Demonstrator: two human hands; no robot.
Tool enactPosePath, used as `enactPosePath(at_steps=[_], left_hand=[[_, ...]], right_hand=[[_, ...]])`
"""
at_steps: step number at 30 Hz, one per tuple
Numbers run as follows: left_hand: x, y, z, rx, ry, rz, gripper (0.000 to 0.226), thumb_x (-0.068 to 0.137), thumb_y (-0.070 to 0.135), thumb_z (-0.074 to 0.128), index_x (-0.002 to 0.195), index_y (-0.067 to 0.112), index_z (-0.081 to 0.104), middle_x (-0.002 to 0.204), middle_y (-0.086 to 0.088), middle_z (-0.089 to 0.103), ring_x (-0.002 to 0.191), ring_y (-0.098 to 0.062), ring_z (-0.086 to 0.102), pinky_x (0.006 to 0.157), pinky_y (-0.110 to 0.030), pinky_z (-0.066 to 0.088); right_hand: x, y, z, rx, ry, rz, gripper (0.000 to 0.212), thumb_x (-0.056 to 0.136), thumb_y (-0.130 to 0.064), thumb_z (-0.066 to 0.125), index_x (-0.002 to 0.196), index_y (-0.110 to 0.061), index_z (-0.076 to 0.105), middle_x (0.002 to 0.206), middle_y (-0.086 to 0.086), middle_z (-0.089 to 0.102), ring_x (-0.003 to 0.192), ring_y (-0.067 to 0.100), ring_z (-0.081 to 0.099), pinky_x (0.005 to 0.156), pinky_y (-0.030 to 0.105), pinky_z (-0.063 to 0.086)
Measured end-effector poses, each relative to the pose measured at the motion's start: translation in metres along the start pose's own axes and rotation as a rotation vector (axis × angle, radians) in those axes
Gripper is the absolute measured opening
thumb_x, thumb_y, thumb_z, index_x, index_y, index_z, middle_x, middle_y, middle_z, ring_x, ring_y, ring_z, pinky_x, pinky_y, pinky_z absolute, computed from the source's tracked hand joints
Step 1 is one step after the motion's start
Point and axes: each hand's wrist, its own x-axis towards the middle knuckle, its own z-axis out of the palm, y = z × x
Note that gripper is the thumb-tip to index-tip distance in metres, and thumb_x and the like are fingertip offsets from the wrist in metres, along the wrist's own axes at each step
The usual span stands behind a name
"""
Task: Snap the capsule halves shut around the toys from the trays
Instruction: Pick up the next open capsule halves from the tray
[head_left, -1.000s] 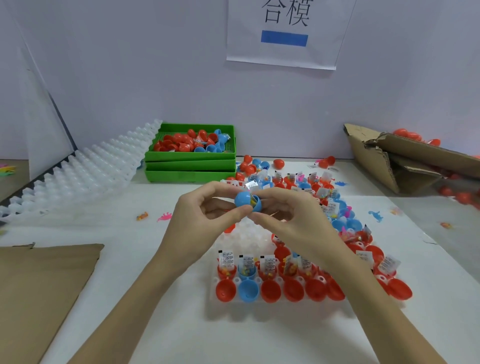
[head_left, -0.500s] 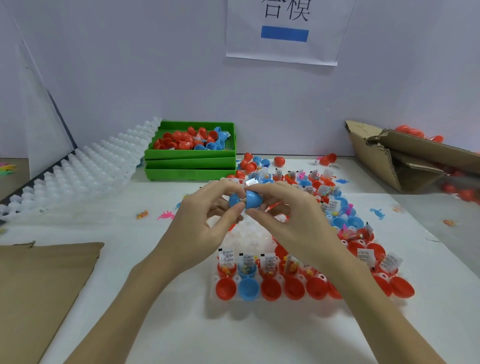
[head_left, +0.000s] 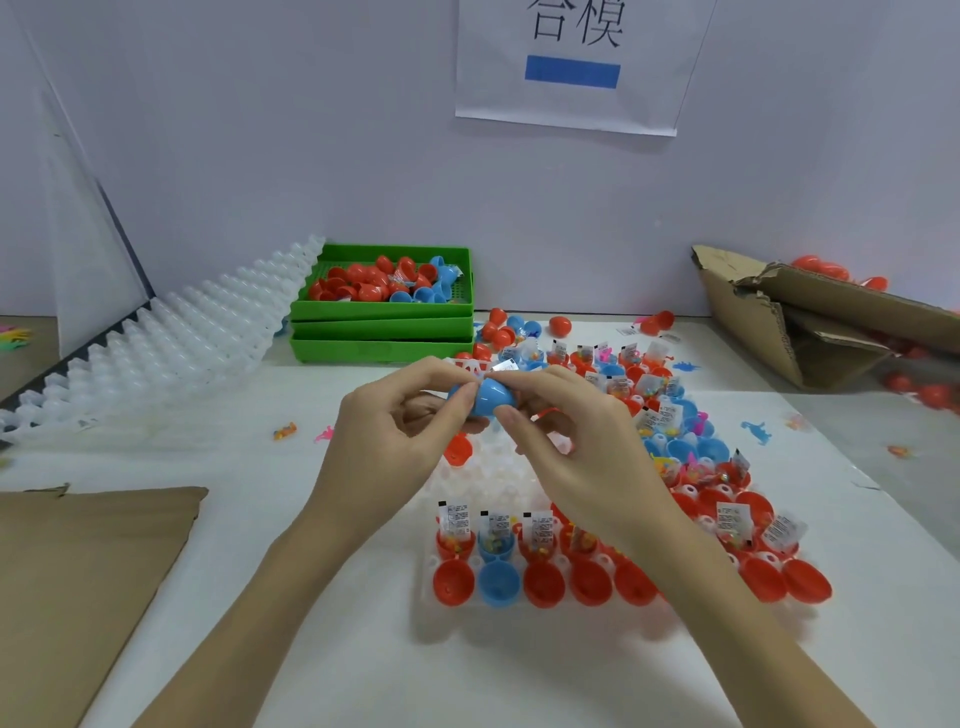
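- Pressing together above the white tray (head_left: 441, 480), the left hand (head_left: 395, 441) and right hand (head_left: 576, 457) both pinch one blue capsule (head_left: 488, 397) between thumb and fingertips, fingers curled round it.
- A second ago the capsule's mouth faced the camera with its filling showing; now only a blue shell shows, turned on its side, so the halves look to have been brought together.
- Whether the seam has clicked fully home I cannot tell: the left fingertips cover the join, and a white paper tag (head_left: 501, 367) shows just above the capsule, perhaps sticking out of it.
- Judging from this, the closing of this capsule is at its final squeeze; a trapped tag could keep it from locking.
- The hands sit at much the same height as before, shifted slightly, with the right thumb now under the shell.
- Unchanged on the tray: a front row of open red and blue halves (head_left: 498, 584) with filled cups (head_left: 496, 543) behind, awaiting closing.
- The green bins (head_left: 382, 332) at the back hold loose shells.
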Motion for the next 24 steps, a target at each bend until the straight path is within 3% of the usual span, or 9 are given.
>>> enactPosePath(at_steps=[5, 11, 16, 18, 24], left_hand=[[0.001, -0.002, 0.001, -0.134, 0.059, -0.11, 0.019, 0.09, 0.005, 0.077, 0.105, 0.018, 0.075, 0.095, 0.008, 0.08, 0.087, -0.01, 0.078, 0.076, -0.016, 0.059], [-0.002, -0.001, 0.003, -0.179, 0.019, -0.084, 0.021, 0.099, 0.012, 0.066, 0.117, 0.01, 0.076, 0.103, 0.002, 0.08, 0.093, -0.016, 0.079, 0.084, -0.021, 0.06], [-0.002, 0.004, 0.001, -0.169, -0.047, -0.03, 0.031, 0.096, 0.008, 0.069, 0.126, 0.016, 0.074, 0.109, 0.003, 0.08, 0.098, -0.01, 0.077, 0.084, -0.014, 0.056], [-0.002, 0.005, -0.001, -0.179, -0.025, -0.021, 0.033, 0.093, 0.009, 0.073, 0.124, 0.018, 0.075, 0.109, 0.001, 0.079, 0.096, -0.009, 0.077, 0.082, -0.012, 0.055], [-0.002, 0.009, -0.004, -0.184, 0.026, 0.073, 0.036, 0.078, 0.015, 0.084, 0.113, 0.02, 0.078, 0.105, 0.004, 0.078, 0.092, -0.011, 0.078, 0.081, -0.015, 0.058]], right_hand=[[0.0, -0.002, 0.005, -0.021, 0.017, -0.028, 0.035, 0.097, -0.009, 0.067, 0.131, -0.017, 0.068, 0.105, 0.0, 0.064, 0.092, 0.014, 0.063, 0.08, 0.024, 0.057], [0.0, -0.001, 0.009, -0.029, 0.037, 0.039, 0.031, 0.103, -0.017, 0.059, 0.133, -0.023, 0.066, 0.109, -0.005, 0.061, 0.092, 0.011, 0.064, 0.078, 0.026, 0.059], [0.0, -0.004, 0.01, 0.088, 0.095, 0.079, 0.03, 0.102, -0.011, 0.062, 0.131, -0.016, 0.067, 0.11, -0.005, 0.067, 0.091, 0.011, 0.069, 0.074, 0.021, 0.059], [0.0, -0.006, 0.009, 0.14, 0.115, 0.089, 0.028, 0.1, -0.009, 0.064, 0.127, -0.015, 0.068, 0.11, -0.005, 0.071, 0.095, 0.013, 0.071, 0.076, 0.026, 0.061], [0.001, -0.009, 0.004, 0.23, 0.066, 0.052, 0.027, 0.1, -0.001, 0.062, 0.125, -0.01, 0.068, 0.116, 0.001, 0.072, 0.103, 0.018, 0.071, 0.079, 0.023, 0.059]])
